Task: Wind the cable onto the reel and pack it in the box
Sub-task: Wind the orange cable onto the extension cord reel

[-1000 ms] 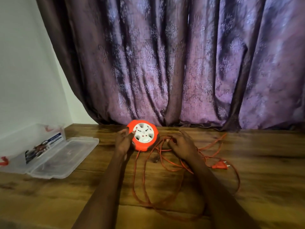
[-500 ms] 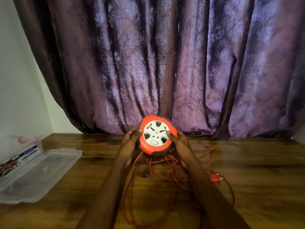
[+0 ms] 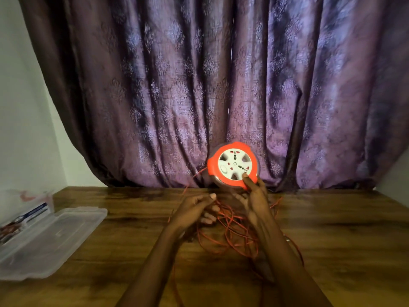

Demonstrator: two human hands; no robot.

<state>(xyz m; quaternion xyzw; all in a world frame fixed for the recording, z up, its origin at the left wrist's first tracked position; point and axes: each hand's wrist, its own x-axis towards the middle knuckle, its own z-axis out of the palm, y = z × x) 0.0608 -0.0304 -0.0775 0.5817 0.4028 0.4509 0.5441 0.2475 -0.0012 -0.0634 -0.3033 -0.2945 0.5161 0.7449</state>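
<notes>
Nearest the camera, two bare forearms reach forward over the wooden tabletop (image 3: 332, 240) from its near edge. Loose loops of thin orange cable (image 3: 232, 235) lie tangled on the middle of the tabletop, under and between the arms, with strands trailing back toward the near edge. The left hand (image 3: 194, 210) hovers just above the tangle with its fingers curled inward; a strand of cable runs up past it toward the reel, but whether the fingers pinch that strand cannot be told. The right hand (image 3: 254, 200) grips the lower rim of the orange reel (image 3: 233, 165), thumb pressed on its white socket face, and holds it lifted off the tabletop, face toward the camera, above the far edge. At the left edge of the tabletop a clear plastic box (image 3: 44, 240) lies open, its lid folded flat beside it. Behind everything hangs a purple patterned curtain (image 3: 199, 85), with a white wall (image 3: 22, 107) to the left.
</notes>
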